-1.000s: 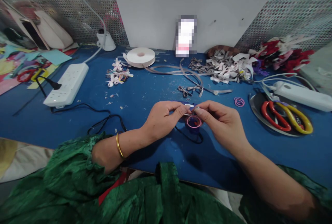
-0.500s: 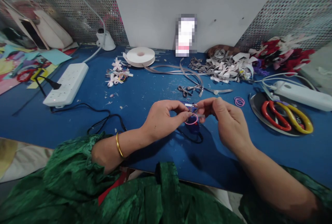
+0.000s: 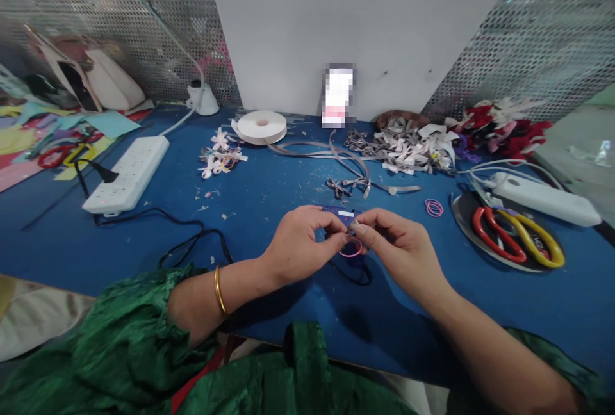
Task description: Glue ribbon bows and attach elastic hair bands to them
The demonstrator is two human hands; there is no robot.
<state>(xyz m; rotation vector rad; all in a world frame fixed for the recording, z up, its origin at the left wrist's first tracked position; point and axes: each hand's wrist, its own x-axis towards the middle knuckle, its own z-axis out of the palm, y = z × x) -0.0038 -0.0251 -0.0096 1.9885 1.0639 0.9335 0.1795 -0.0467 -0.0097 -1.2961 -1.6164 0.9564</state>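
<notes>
Thumb and forefinger of my left hand (image 3: 302, 245) are closed in a pinch on a thin pink hair elastic (image 3: 352, 255), which hangs as a ring below the fingertips. My right hand (image 3: 408, 245) meets it there, its thumb and forefinger pinched at the top of the elastic. A bit of grey ribbon was visible at this spot earlier; the fingers now mostly hide it. Right behind and under both hands lies a blue device (image 3: 332, 211) with a white label and a black cord. Small grey ribbon bows (image 3: 339, 188) rest just beyond it.
A white ribbon spool (image 3: 262, 127) trails grey ribbon towards a heap of ribbon pieces (image 3: 408, 146). Pink elastics (image 3: 434, 208) and red-and-yellow-handled scissors (image 3: 500, 235) lie at right. Power strips (image 3: 129, 171) sit on both sides. A phone (image 3: 338, 95) leans against the back board.
My right fingers have closed in against my left fingertips, covering the grey ribbon loop that showed between them. The view has tilted up slightly, so everything sits lower.
</notes>
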